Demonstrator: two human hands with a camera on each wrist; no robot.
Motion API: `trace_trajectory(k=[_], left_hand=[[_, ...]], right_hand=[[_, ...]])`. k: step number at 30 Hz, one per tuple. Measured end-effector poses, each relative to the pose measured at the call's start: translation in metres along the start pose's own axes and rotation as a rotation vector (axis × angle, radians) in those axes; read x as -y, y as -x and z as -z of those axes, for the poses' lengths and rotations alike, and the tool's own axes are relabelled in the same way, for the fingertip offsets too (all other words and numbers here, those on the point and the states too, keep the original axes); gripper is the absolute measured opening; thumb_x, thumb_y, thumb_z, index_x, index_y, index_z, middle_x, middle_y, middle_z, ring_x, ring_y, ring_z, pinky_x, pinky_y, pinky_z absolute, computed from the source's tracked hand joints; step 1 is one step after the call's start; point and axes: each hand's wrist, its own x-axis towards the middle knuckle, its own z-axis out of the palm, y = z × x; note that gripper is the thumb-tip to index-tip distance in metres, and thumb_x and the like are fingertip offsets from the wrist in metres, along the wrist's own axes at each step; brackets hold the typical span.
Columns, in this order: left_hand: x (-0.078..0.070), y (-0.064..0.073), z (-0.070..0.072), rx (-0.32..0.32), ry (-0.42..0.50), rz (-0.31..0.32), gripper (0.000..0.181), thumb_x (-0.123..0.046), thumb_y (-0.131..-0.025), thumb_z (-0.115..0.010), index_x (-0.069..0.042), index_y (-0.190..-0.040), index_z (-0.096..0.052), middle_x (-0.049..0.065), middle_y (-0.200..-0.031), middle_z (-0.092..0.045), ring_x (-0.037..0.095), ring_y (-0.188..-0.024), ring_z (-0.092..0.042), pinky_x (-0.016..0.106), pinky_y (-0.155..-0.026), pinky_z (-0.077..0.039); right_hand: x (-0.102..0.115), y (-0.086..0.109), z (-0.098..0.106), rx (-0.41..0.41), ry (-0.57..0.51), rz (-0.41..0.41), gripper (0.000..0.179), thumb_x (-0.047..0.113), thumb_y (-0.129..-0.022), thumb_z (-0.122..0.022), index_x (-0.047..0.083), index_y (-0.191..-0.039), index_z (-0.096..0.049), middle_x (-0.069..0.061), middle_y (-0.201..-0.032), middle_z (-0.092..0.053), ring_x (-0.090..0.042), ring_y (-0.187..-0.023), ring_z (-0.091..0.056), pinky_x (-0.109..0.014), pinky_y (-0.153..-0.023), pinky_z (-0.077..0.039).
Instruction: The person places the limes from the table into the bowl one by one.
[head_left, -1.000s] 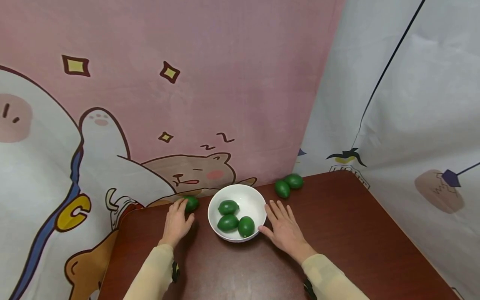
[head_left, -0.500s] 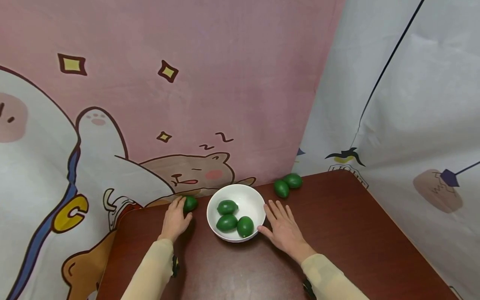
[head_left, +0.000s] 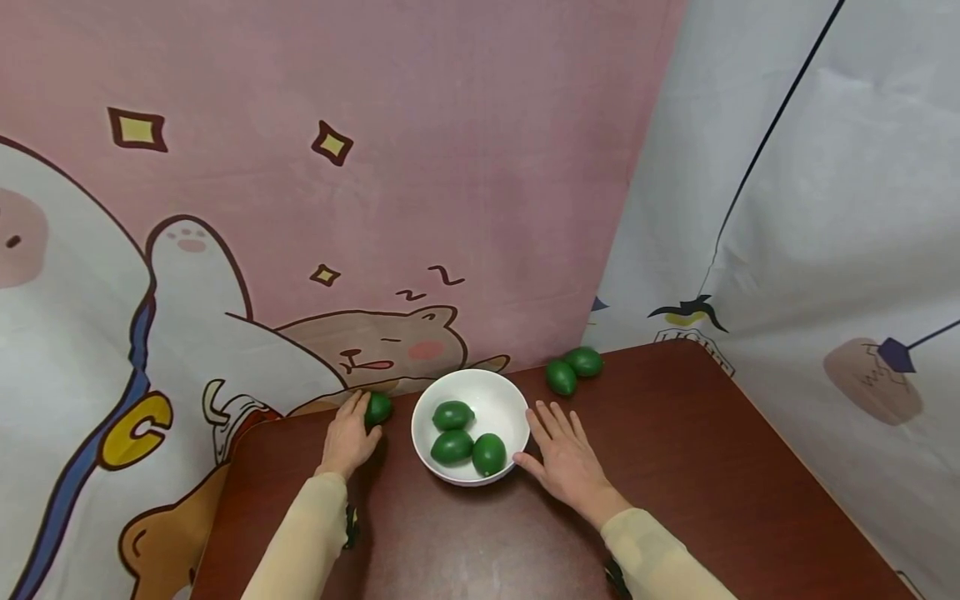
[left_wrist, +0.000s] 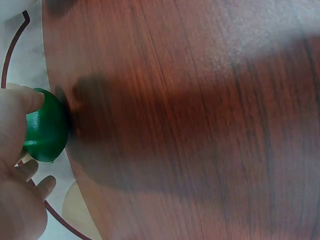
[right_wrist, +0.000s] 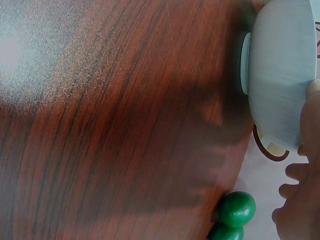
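My left hand (head_left: 349, 437) is at the back left of the table, its thumb and fingers around a green lime (head_left: 378, 407). In the left wrist view the thumb lies against one side of this lime (left_wrist: 47, 127), with part of the fingers hidden behind it. A white bowl (head_left: 513, 400) stands to the right, with three limes (head_left: 452, 447) lying in it. At the bowl's right rim is my right hand (head_left: 567, 458), fingers straight and spread, the thumb against the rim. The right wrist view shows the bowl's outer wall (right_wrist: 280, 75) beside that hand.
Two more limes (head_left: 561, 377) lie together by the table's back edge, right of the bowl. The brown wooden table (head_left: 675, 467) meets a printed cloth (head_left: 487, 167) behind it. Another pale cloth (head_left: 847, 250) hangs at the right.
The left hand's fingers have settled closer around the lime at the back left. The whole head view has shifted slightly; the right hand and the bowl keep their places.
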Motion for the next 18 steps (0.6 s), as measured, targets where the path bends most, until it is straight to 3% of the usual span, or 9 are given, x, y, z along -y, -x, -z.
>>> trace_trajectory(k=[8, 18], left_hand=[[0.0036, 0.0006, -0.0014, 0.010, -0.019, 0.005, 0.073, -0.014, -0.093, -0.069, 0.003, -0.157, -0.037, 0.030, -0.160, -0.035, 0.049, -0.145, -0.035, 0.067, -0.112, -0.035], [0.0021, 0.0000, 0.0008, -0.024, 0.009, 0.004, 0.067, -0.013, -0.091, -0.075, 0.002, -0.150, -0.047, 0.028, -0.148, -0.046, 0.047, -0.134, -0.045, 0.066, -0.106, -0.040]], right_hand=[[0.0013, -0.0009, -0.0018, 0.002, 0.004, -0.004, 0.081, 0.059, -0.098, -0.059, 0.008, -0.158, -0.042, -0.019, -0.163, -0.037, -0.041, -0.153, -0.028, -0.061, -0.123, -0.020], [0.0011, -0.0001, -0.0014, 0.020, 0.007, -0.025, 0.083, 0.061, -0.098, -0.058, 0.008, -0.159, -0.039, -0.019, -0.165, -0.035, -0.041, -0.154, -0.026, -0.061, -0.124, -0.019]])
